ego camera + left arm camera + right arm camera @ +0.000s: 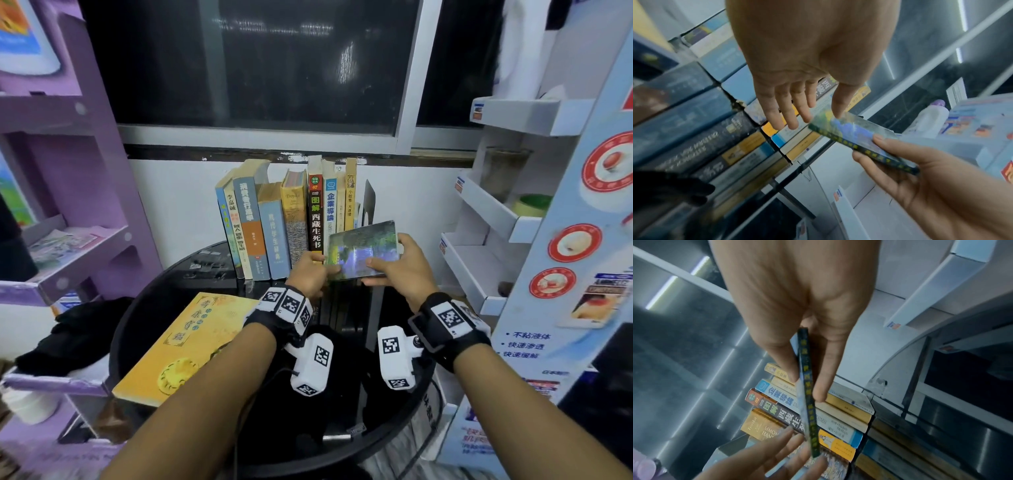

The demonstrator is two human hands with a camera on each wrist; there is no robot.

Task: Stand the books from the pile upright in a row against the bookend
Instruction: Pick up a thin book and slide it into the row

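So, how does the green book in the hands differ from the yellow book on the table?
The green book is held in the air, gripped by the right hand, while the yellow book lies flat on the table, untouched. The green book looks smaller and thin; the yellow book has the wider cover. Neither stands in the row yet.

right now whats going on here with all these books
A person is shelving books on a round black table. The right hand grips a thin green-and-blue book, held in the air in front of the upright row of books; the left hand, fingers straight, is at its corner. A metal bookend closes the row's right end. One yellow book lies flat on the table.
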